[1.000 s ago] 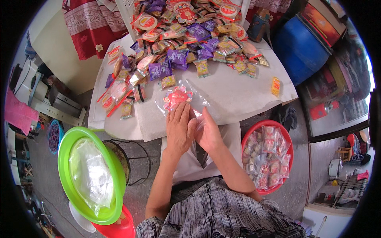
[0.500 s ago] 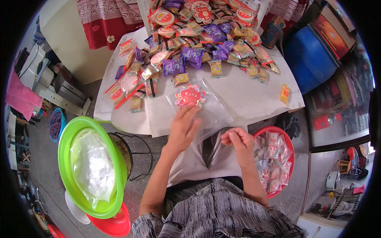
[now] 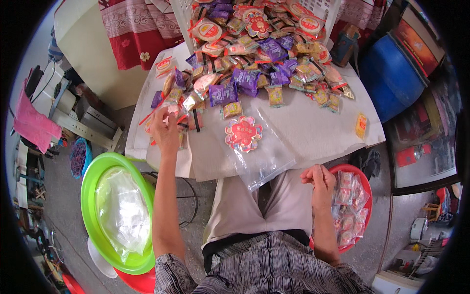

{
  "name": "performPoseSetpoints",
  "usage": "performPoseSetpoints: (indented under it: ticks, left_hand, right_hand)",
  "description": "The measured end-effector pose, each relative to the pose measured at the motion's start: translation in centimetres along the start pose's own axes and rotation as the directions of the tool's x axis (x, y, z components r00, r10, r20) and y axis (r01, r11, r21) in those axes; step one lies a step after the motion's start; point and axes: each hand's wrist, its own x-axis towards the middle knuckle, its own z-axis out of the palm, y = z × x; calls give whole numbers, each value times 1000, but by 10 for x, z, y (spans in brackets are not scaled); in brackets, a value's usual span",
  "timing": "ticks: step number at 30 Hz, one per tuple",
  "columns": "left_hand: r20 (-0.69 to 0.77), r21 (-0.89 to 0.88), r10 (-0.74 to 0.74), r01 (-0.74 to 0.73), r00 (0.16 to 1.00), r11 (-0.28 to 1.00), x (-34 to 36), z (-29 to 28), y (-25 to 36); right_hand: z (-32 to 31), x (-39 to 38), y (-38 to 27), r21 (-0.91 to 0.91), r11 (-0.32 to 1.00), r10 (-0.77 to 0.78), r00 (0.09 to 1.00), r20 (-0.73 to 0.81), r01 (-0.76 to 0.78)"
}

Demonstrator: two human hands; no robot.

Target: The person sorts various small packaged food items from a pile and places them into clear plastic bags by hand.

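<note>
My left hand reaches over the wrapped snacks at the table's left side. Its slightly bent fingers touch or hover just over a pink snack packet, and no firm hold shows. Above my lap, close to the red basin, my right hand is curled closed with nothing visible in it. A clear plastic bag lies flat on the table between my arms, its lower end hanging over the front edge. Inside or under its film is a red flower-shaped card; I cannot tell which.
Purple packets and other snacks heap up before a white basket. One yellow packet lies apart at right. A green basin of clear bags stands left, a red basin of filled bags right. A blue barrel stands behind.
My left hand has left the flower card and moved left to the snack packets. My right hand has drawn slightly right and down, away from the bag. The view has shifted a little.
</note>
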Motion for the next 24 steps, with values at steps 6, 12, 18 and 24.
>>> performPoseSetpoints:
  ticks: [6, 12, 18, 24]
  left_hand:
    - [-21, 339, 49, -39, 999, 940, 42, 15, -30]
    - [43, 428, 85, -95, 995, 899, 65, 32, -35]
    - [43, 426, 231, -227, 972, 876, 61, 44, -1]
    - [216, 118, 385, -415, 897, 902, -17, 37, 73]
  right_hand:
    - [-2, -7, 9, -46, 999, -9, 997, 72, 12]
    - [-14, -18, 27, -117, 993, 22, 995, 93, -11]
    - [-17, -14, 25, -166, 986, -11, 998, 59, 21]
    - [1, 42, -9, -223, 946, -233, 972, 36, 235]
